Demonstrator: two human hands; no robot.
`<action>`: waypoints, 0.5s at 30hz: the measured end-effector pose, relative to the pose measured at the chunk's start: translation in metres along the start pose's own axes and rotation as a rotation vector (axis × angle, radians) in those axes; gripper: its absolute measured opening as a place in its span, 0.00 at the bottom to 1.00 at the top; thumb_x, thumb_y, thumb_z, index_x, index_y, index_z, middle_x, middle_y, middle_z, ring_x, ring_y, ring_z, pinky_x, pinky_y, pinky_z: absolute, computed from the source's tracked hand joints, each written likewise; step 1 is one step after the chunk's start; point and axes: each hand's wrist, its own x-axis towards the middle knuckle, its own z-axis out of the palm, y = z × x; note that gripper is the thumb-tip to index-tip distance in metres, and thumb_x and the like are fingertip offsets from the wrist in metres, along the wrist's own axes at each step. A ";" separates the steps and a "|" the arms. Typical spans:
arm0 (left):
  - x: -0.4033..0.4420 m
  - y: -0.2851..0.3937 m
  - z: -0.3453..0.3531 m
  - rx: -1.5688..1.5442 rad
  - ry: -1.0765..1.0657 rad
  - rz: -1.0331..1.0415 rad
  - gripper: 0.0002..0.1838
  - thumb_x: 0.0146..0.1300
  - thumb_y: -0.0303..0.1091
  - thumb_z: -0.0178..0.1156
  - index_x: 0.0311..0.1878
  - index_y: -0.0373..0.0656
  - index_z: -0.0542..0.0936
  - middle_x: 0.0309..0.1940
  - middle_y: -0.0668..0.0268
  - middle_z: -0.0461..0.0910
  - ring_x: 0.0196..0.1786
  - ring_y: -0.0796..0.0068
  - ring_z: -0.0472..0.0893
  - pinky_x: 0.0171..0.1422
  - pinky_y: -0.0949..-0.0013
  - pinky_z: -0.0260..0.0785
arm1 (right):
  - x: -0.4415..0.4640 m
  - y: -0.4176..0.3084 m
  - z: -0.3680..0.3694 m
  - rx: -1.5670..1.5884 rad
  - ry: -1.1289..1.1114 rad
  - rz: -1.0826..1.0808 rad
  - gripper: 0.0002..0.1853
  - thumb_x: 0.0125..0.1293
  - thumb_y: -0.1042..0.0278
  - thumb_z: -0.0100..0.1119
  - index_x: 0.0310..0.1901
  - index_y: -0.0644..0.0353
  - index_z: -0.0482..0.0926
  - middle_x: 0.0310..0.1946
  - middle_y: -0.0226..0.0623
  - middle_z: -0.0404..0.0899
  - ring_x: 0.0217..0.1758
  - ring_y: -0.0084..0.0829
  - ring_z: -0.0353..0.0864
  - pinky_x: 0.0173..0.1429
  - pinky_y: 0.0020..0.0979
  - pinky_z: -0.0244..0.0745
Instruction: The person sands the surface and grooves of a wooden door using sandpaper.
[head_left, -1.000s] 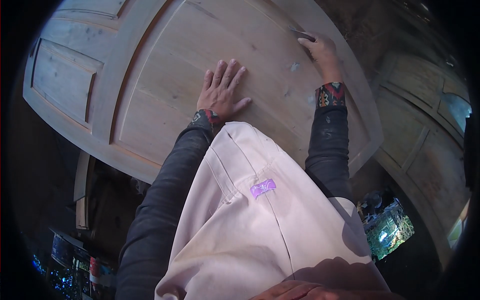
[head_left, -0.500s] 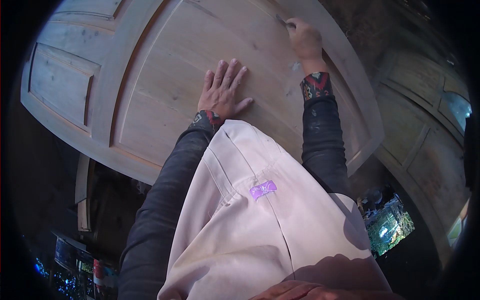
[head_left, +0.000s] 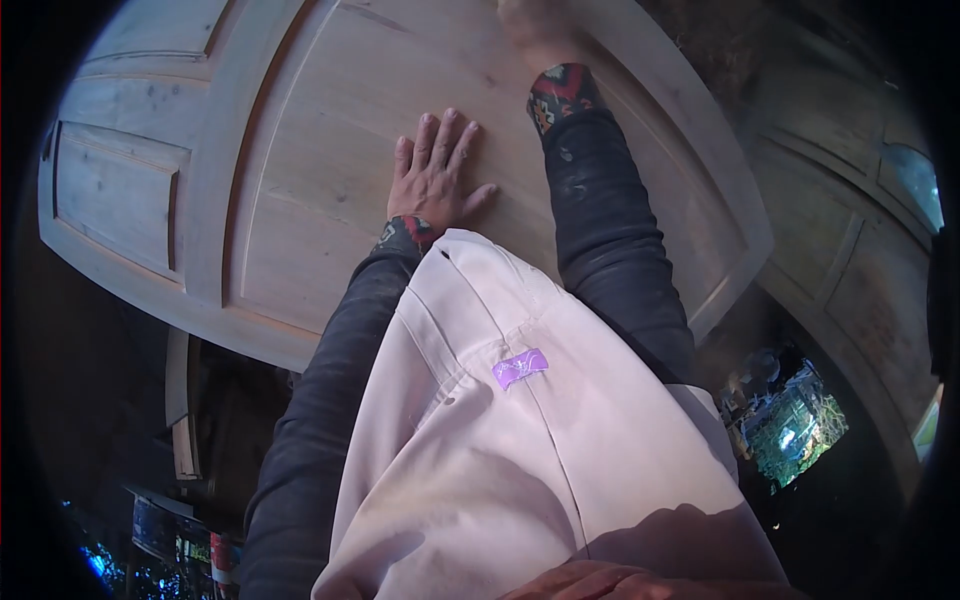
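A pale wooden panel door (head_left: 345, 140) lies in front of me, with raised frame strips around its panels. My left hand (head_left: 432, 178) rests flat on its large middle panel, fingers spread and nothing in them. At the top edge of the view, my right hand (head_left: 535, 32) is over the far part of the same panel. It is smeared by motion and partly cut off, so its fingers and anything in them cannot be made out.
A pink cap or cloth with a purple label (head_left: 520, 368) fills the lower middle. At the right stands another wooden panel door (head_left: 850, 250). A wooden strip (head_left: 180, 400) shows below the door at the left, near dark clutter.
My right hand has moved left and farther away, toward the top edge; earlier it gripped a thin dark piece. My left hand stays flat on the panel. The view has shifted slightly.
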 end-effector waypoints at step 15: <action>0.001 -0.001 0.002 0.008 -0.019 -0.006 0.46 0.57 0.66 0.56 0.76 0.61 0.54 0.78 0.68 0.46 0.79 0.58 0.42 0.78 0.46 0.36 | 0.031 -0.012 0.013 0.203 0.297 -0.212 0.04 0.58 0.69 0.56 0.31 0.57 0.79 0.26 0.44 0.79 0.33 0.45 0.80 0.38 0.43 0.74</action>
